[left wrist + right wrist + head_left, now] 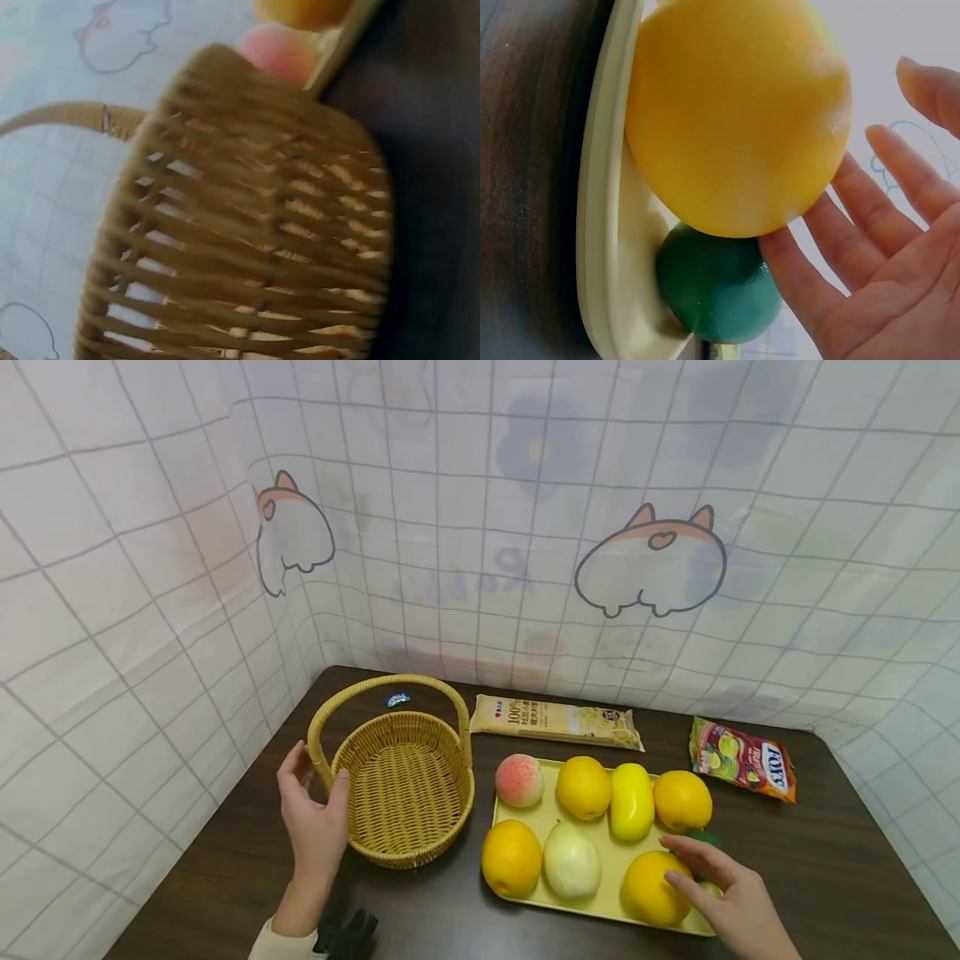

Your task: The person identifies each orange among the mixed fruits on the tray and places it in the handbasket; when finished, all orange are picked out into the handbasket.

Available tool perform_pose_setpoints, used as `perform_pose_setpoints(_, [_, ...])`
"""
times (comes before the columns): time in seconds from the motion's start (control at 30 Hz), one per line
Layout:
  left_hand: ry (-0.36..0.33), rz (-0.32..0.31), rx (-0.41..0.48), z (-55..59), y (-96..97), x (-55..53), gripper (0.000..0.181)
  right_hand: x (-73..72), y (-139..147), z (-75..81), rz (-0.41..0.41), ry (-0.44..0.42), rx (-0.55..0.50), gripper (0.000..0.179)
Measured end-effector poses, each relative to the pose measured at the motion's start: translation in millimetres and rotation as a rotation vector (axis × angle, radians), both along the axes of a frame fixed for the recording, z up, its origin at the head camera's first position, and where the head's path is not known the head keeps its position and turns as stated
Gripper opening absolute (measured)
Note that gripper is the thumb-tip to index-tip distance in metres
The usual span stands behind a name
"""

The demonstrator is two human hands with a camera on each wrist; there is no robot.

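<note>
Beside the left side of a wicker basket (405, 856), my left hand (311, 827) has its thumb and fingers apart, and the thumb overlaps the rim near the handle's foot. The left wrist view is filled by the basket's woven side (247, 225); no part of the hand shows there. My right hand (731, 893) is at the front-right orange (652, 889) on a yellow tray (540, 768). In the right wrist view its fingers are spread, fingertips (776, 244) right at the orange's surface. A dark green round fruit (720, 285) lies next to that orange.
The tray also holds a peach (519, 781), several more oranges, a yellow mango-like fruit (632, 802) and a pale green-white fruit (572, 860). Behind lie a noodle packet (555, 721), a candy bag (742, 760) and a small blue wrapper (397, 699). Grid-patterned cloth encloses the table.
</note>
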State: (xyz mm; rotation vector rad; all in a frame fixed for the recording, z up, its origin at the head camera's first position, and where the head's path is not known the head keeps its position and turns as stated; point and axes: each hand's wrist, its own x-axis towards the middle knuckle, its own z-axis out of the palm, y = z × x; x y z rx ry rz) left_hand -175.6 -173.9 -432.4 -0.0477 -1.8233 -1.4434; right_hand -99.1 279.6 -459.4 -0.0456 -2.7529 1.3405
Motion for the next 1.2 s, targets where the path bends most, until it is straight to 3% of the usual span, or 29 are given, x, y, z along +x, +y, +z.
perform_pose_setpoints(0.1, [-0.117, -0.011, 0.02, -1.5, -2.3, -9.0, 0.044, 4.8, 2.4, -1.8, 0.005, 0.001, -0.005, 0.043])
perform_pose_setpoints(0.23, [-0.168, -0.02, 0.056, -8.4, -4.7, -18.0, 0.029, 11.0, 6.8, -4.5, 0.019, 0.004, 0.012, 0.046])
perform_pose_setpoints(0.47, [-0.12, 0.014, 0.04, -33.9, -11.7, -19.4, 0.023, 17.1, 12.8, -10.8, 0.057, -0.059, 0.029, 0.059])
perform_pose_setpoints(0.63, [-0.095, 0.006, 0.02, -45.2, -16.2, -18.2, 0.024, 20.4, 14.3, -20.7, 0.054, -0.141, -0.023, 0.067])
perform_pose_setpoints(0.87, [-0.073, -0.027, 0.009, -49.4, -19.2, -19.9, 0.023, 18.4, 12.5, -29.0, 0.054, -0.215, -0.011, 0.079])
perform_pose_setpoints(1.2, [-0.035, -0.023, 0.019, -44.5, -20.9, -24.4, 0.023, 8.1, 1.7, -30.9, 0.038, -0.278, 0.035, 0.09])
